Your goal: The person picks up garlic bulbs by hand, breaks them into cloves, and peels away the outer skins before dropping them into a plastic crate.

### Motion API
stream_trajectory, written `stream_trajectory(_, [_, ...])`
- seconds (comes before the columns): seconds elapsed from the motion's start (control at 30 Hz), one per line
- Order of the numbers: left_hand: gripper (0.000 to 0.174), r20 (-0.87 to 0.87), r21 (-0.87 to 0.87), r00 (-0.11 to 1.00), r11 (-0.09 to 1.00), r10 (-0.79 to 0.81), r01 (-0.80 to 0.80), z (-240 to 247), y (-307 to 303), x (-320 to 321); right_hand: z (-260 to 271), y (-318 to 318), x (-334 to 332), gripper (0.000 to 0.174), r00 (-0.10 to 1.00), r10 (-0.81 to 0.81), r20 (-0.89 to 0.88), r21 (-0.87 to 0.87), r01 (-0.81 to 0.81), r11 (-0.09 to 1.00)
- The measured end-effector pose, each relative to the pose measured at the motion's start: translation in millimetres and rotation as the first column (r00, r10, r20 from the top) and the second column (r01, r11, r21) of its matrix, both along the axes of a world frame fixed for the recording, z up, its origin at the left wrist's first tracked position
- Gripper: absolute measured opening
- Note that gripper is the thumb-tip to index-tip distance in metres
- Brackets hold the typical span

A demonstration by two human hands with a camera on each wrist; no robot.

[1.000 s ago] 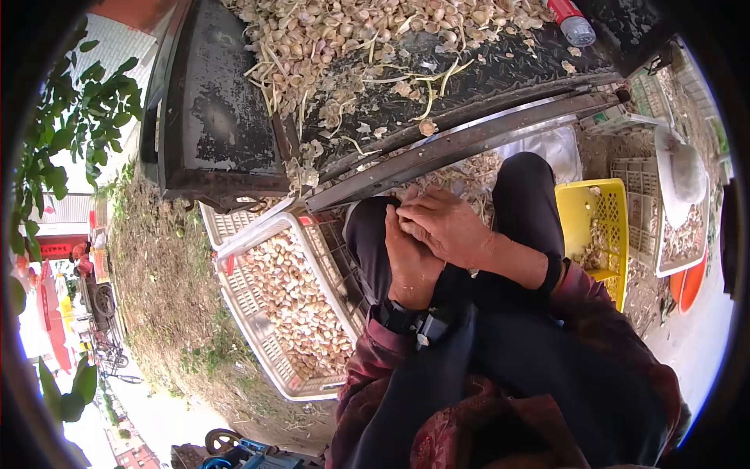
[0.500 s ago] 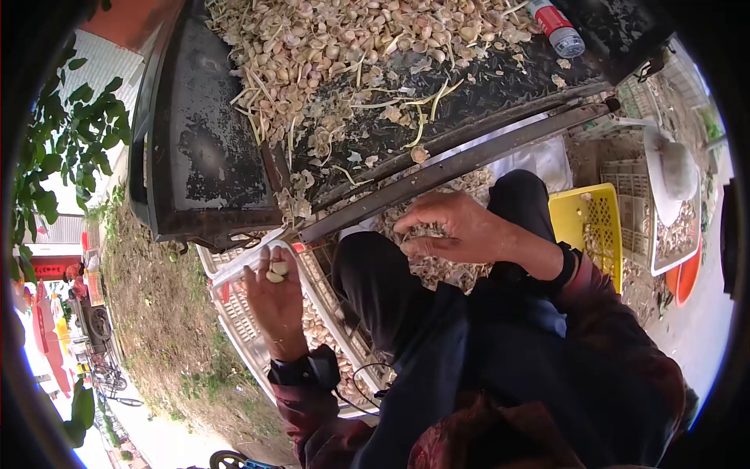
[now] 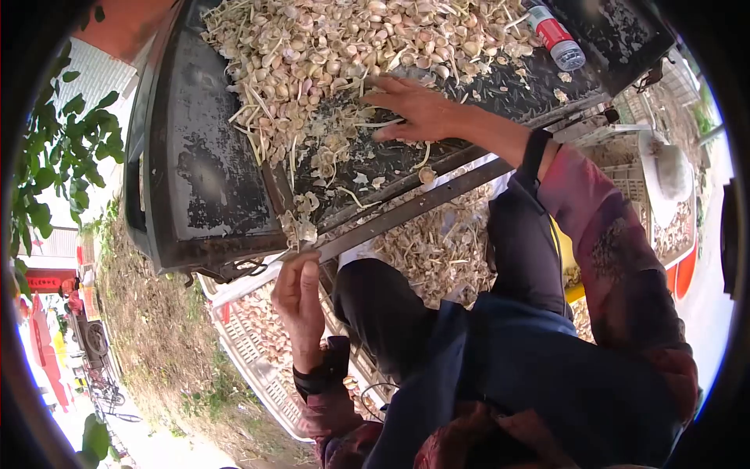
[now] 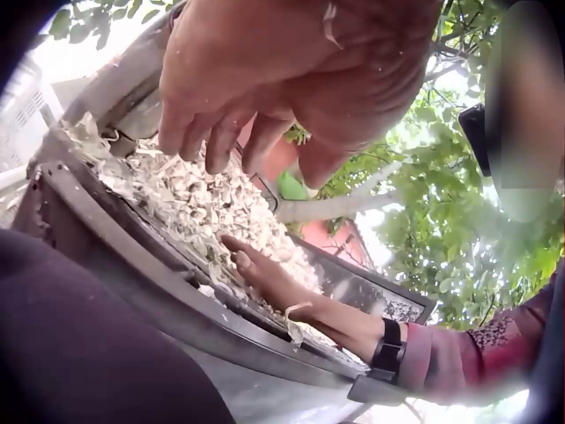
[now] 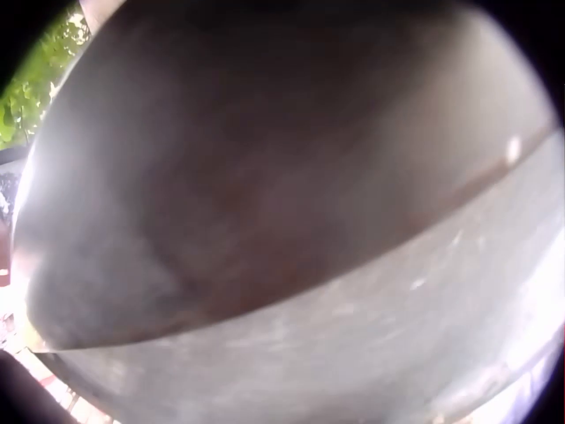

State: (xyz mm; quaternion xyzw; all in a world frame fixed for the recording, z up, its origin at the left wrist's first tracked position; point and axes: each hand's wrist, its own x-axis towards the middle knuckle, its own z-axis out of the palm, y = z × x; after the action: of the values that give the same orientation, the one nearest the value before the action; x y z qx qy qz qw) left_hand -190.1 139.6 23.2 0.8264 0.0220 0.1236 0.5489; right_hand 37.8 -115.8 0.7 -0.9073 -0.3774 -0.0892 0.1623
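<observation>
In the head view, my right hand (image 3: 418, 112) reaches over the near edge of the garlic clove pile (image 3: 344, 47), fingers spread and fingertips at loose skins and stalks. No clove shows in it. My left hand (image 3: 301, 301) is at the tabletop's near left corner, above the white crate (image 3: 254, 332) of cloves, its fingers bent loosely. The left wrist view shows this hand (image 4: 291, 71) large at the top, fingers hanging apart; whether the pale bit by one fingertip is a clove, I cannot tell. A blurred dark surface fills most of the right wrist view.
A bottle with a red label (image 3: 553, 35) lies at the right of the dark tabletop (image 3: 211, 168). Skins and stalks cover the ground between the knees (image 3: 383, 313). Beyond the right knee stand a yellow basket (image 3: 574, 293) and another crate holding garlic.
My right hand has moved from above the knees up to the pile. My left hand, which lay palm up with cloves, has turned over with its fingers bent, and those cloves no longer show.
</observation>
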Motion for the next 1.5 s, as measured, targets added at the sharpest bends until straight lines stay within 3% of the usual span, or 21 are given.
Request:
stream_trajectory(0.1, [0.047, 0.084, 0.383, 0.988, 0.920, -0.127, 0.086, 19.8, -27.1, 44.2, -3.8, 26.1, 7.7, 0.069, 0.997, 0.061, -0.042, -0.021, -0.062, 0.998])
stream_trajectory(0.33, [0.056, 0.130, 0.662, 0.991, 0.747, -0.039, -0.057, -44.5, -34.7, 164.7, -11.0, 38.2, -3.3, 0.049, 0.970, 0.244, 0.002, 0.050, -0.244, 0.968])
stream_trajectory(0.4, [0.053, 0.096, 0.638, 0.993, 0.770, -0.070, -0.008, -46.7, -39.2, 171.5, -10.9, 31.8, -13.4, 0.044, 0.961, 0.273, 0.037, 0.097, -0.276, 0.956])
stream_trajectory(0.47, [0.049, 0.002, 0.564, 0.953, 0.788, -0.302, 0.248, -38.9, -51.3, 163.3, -8.1, 22.6, -30.6, 0.033, 0.933, 0.356, -0.040, 0.201, -0.342, 0.918])
stream_trajectory(0.53, [0.046, 0.055, 0.501, 0.941, 0.824, -0.334, 0.264, -35.9, -69.2, 140.5, -10.2, 8.5, -47.2, 0.027, 0.924, 0.382, 0.031, 0.293, -0.374, 0.880])
stream_trajectory(0.6, [0.045, -0.016, 0.274, 0.914, 0.878, -0.405, 0.394, -29.7, -87.2, 115.3, -2.1, -14.4, -70.4, 0.025, 0.878, 0.454, -0.151, 0.359, -0.379, 0.853])
stream_trajectory(0.73, [0.043, -0.055, 0.146, 0.878, 0.866, -0.475, 0.478, -9.7, -121.8, 67.8, 12.1, -57.4, -102.0, 0.023, 0.845, 0.534, -0.037, 0.436, -0.467, 0.769])
stream_trajectory(0.8, [0.042, -0.102, 0.077, 0.845, 0.843, -0.524, 0.532, -0.3, -135.1, 59.0, 16.2, -76.0, -106.2, 0.024, 0.682, 0.601, -0.417, 0.540, -0.346, 0.767])
stream_trajectory(0.83, [0.038, -0.082, -0.088, 0.818, 0.822, -0.569, 0.562, 4.2, -144.6, 61.4, 41.0, -95.4, -93.8, 0.025, 0.678, 0.518, -0.522, 0.543, -0.204, 0.815])
stream_trajectory(0.87, [0.034, -0.060, -0.247, 0.799, 0.784, -0.599, 0.570, 6.3, -148.0, 63.3, 38.9, -100.5, -79.2, 0.022, 0.803, 0.467, -0.372, 0.616, -0.163, 0.771])
stream_trajectory(0.9, [0.031, -0.104, -0.146, 0.797, 0.802, -0.595, 0.579, 6.6, -147.4, 70.1, 48.9, -109.1, -65.0, 0.022, 0.834, 0.270, -0.481, 0.541, 0.040, 0.840])
stream_trajectory(0.97, [0.030, -0.092, -0.224, 0.799, 0.794, -0.594, 0.565, 6.8, -156.1, 84.8, 46.5, -127.3, -13.8, 0.026, 0.937, 0.069, -0.343, 0.659, 0.188, 0.728])
stream_trajectory(1.0, [0.029, -0.083, -0.299, 0.804, 0.785, -0.588, 0.543, 6.3, -161.4, 92.6, 50.7, -136.0, 9.4, 0.028, 0.965, -0.139, -0.221, 0.647, 0.252, 0.720])
stream_trajectory(1.07, [0.027, -0.026, -0.336, 0.808, 0.766, -0.589, 0.548, 2.5, -171.7, 105.7, 47.1, -159.6, 60.2, 0.030, 0.912, -0.318, -0.258, 0.600, 0.410, 0.687])
stream_trajectory(1.1, [0.027, -0.023, -0.301, 0.799, 0.766, -0.601, 0.568, 1.3, -174.9, 110.5, 48.5, -165.7, 77.2, 0.040, 0.843, -0.358, -0.401, 0.493, 0.528, 0.691])
stream_trajectory(1.23, [0.025, 0.039, -0.309, 0.792, 0.747, -0.609, 0.589, -15.4, -182.7, 125.2, 50.7, -129.1, 109.4, 0.057, 0.784, -0.365, -0.503, 0.526, 0.613, 0.590])
stream_trajectory(1.3, [0.023, 0.082, -0.369, 0.807, 0.735, -0.584, 0.569, -20.3, -184.7, 130.2, 62.7, -107.9, 100.2, 0.070, 0.636, -0.272, -0.722, 0.343, 0.671, 0.658])
stream_trajectory(1.33, [0.023, 0.078, -0.372, 0.811, 0.737, -0.580, 0.564, -20.1, -183.9, 133.1, 57.8, -98.0, 107.5, 0.074, 0.667, -0.256, -0.699, 0.306, 0.604, 0.736])
stream_trajectory(1.4, [0.022, 0.108, -0.127, 0.842, 0.833, -0.529, 0.539, -18.2, -183.5, 139.1, 68.7, -89.1, 88.9, 0.077, 0.640, -0.249, -0.727, 0.221, 0.562, 0.797])
stream_trajectory(1.47, [0.023, 0.092, -0.131, 0.857, 0.847, -0.506, 0.514, -19.8, -186.2, 146.5, 64.0, -84.8, 87.6, 0.078, 0.633, -0.301, -0.713, 0.125, 0.538, 0.834])
stream_trajectory(1.5, [0.023, 0.200, -0.014, 0.857, 0.873, -0.475, 0.487, -20.0, -187.3, 150.8, 66.1, -78.8, 84.4, 0.080, 0.636, -0.347, -0.690, 0.033, 0.506, 0.862])
